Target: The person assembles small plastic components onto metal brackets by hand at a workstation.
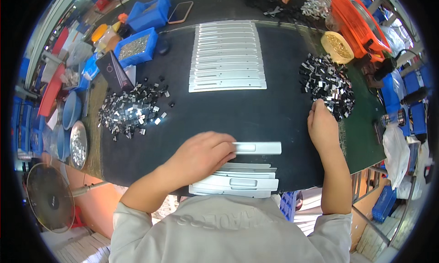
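My left fingers [223, 147] are pinching a seemingly unfinished strip [265, 148]; beyond it, my right fingers [319, 107] are pressing together at clips [328, 79].

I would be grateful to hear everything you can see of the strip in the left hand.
The strip is long, narrow and silvery, metal by its look, with an oblong feature beside the left hand, which grips it and hides its left end. It runs crosswise over the black mat, between the strip rows and the stack; mat contact is unclear.
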Demonstrator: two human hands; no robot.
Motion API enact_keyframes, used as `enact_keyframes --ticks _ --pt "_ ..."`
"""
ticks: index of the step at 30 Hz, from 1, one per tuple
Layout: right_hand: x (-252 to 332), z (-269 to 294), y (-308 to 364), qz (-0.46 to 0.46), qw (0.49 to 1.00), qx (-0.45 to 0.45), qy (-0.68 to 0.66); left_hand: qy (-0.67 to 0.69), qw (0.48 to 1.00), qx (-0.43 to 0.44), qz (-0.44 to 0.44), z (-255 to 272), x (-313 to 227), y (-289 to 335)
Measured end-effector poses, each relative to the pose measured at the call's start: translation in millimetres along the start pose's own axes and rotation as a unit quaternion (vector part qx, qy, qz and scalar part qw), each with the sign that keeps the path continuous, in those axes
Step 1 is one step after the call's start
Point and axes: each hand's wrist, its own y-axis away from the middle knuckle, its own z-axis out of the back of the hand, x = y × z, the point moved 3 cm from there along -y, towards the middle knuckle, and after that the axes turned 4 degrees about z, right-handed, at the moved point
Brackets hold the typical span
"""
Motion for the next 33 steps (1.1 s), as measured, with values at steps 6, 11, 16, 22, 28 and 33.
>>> enact_keyframes --ticks 6,11,16,22,28,33 --pt "67 12 -31 0.160 0.927 0.156 -0.301 -0.138 0.988 0.007 -0.062 -6 20 -22" --pt "71 -16 -22 0.242 0.927 0.031 -0.284 -0.080 0.994 -0.030 -0.070 -14 42 -19" --pt "62 -30 -26 0.197 0.940 0.004 -0.279 -0.081 0.990 -0.089 -0.077 -7 43 -23" --pt "66 -18 -24 0.155 0.935 0.071 -0.311 -0.079 0.994 -0.069 -0.034 -11 48 -19" --pt "74 -14 -17 0.188 0.928 0.031 -0.319 -0.079 0.996 -0.040 -0.014 -10 44 -21" --pt "104 -12 1 0.406 0.855 -0.017 -0.321 -0.073 0.996 -0.053 -0.025 -11 40 -22"
